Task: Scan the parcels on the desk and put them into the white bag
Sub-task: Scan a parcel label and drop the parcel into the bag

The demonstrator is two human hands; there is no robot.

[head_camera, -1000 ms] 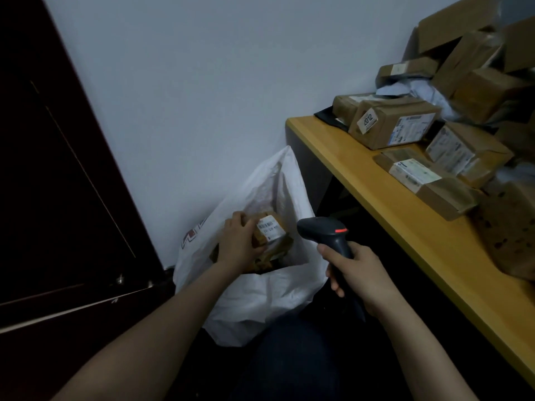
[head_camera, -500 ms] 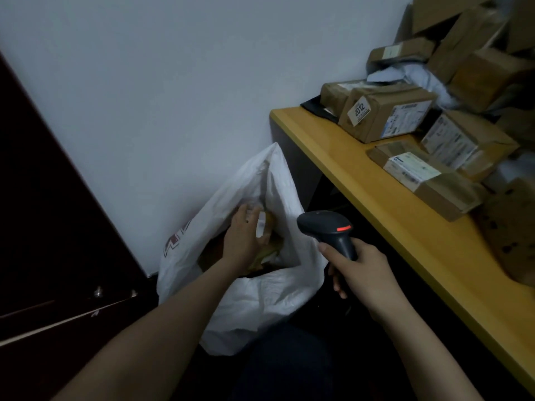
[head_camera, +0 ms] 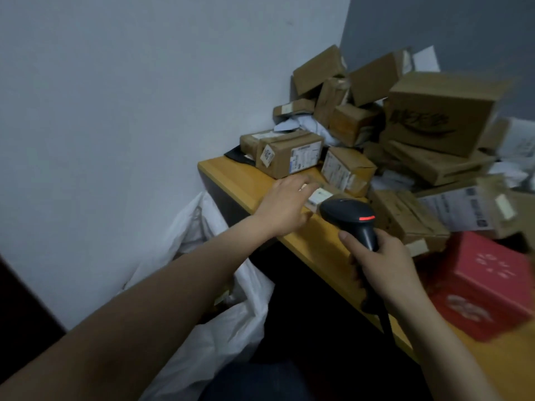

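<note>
Our left grip (head_camera: 286,204) has come out of the crumpled white plastic bag (head_camera: 202,342) empty. Fingers released, it reaches for the flat brown cardboard parcel (head_camera: 320,196) at the worktop's (head_camera: 228,172) front edge. Our right grip (head_camera: 379,267) clasps the black handheld scanner (head_camera: 347,212).

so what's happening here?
A person is working through a pile of cardboard parcels on the desk. The right hand grips a black handheld scanner with its red light on. The left hand holds nothing and is stretched, fingers straight, toward a flat labelled parcel near the desk's front edge; contact is unclear. The white bag stands on the floor left of the desk.
</note>
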